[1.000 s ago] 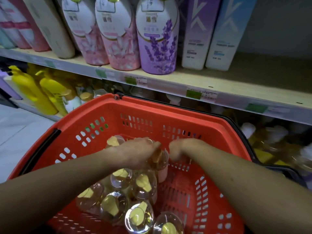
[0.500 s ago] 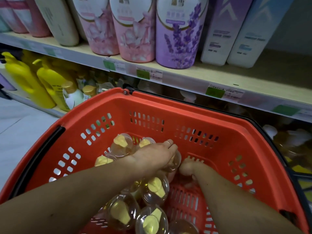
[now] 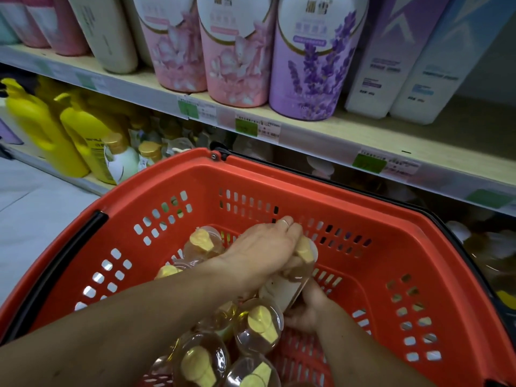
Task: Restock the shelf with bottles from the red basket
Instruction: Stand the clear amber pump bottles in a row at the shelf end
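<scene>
The red basket (image 3: pixel 363 208) fills the lower view and holds several clear bottles with pale yellow pump caps (image 3: pixel 259 325). My left hand (image 3: pixel 265 250) reaches in from the left and grips the top of one clear bottle (image 3: pixel 293 277), which tilts with its yellow cap toward the far wall. My right hand (image 3: pixel 307 311) is below it, fingers curled round the lower body of the same bottle. Part of that bottle is hidden by my hands.
The shelf (image 3: pixel 321 129) above carries tall pink (image 3: pixel 237 60), purple (image 3: pixel 310 65) and white (image 3: pixel 385 62) bottles, with bare board at the right. The lower shelf holds yellow bottles (image 3: pixel 42 129) at left and pale pump bottles (image 3: pixel 497 247) behind the basket at right.
My left hand closed over one bottle's top and tipped it up. My right hand dropped lower into the basket and took the bottle's base. The camera moved closer to the shelf.
</scene>
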